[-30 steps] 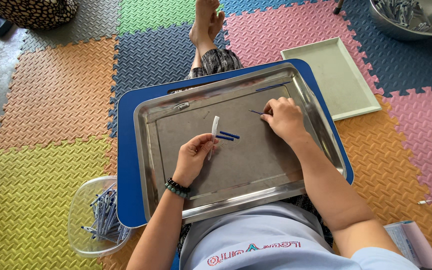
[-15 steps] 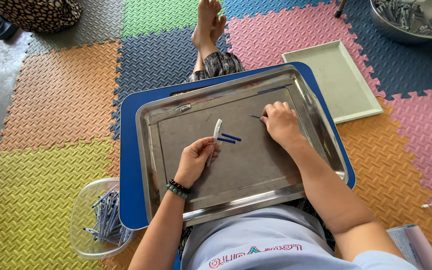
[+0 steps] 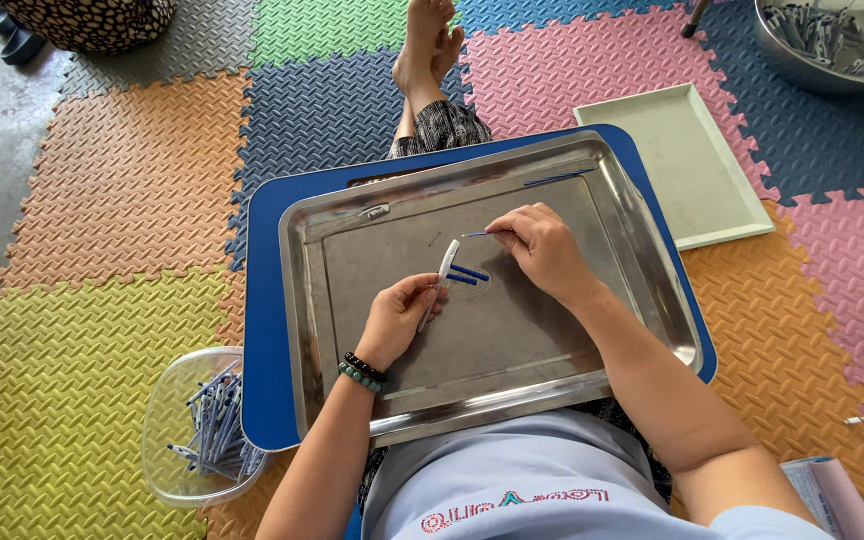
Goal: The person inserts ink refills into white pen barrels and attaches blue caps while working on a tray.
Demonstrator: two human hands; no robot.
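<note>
Over the steel tray (image 3: 652,330), the left hand (image 3: 397,318) pinches a white pen barrel (image 3: 447,262), the right hand (image 3: 542,245) pinches a thin refill (image 3: 474,235); two blue caps (image 3: 467,274) wait, finished pens fill the left tub (image 3: 167,440)

Pale green tray (image 3: 690,165) on mats; steel bowl (image 3: 837,45); clear tub (image 3: 197,430).

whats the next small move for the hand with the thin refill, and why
Probably bring the right hand a little toward the left hand, so the tip of the thin blue refill meets the upper end of the white pen barrel. The refill tip already points at the barrel with a small gap between them, above the metal tray.
</note>
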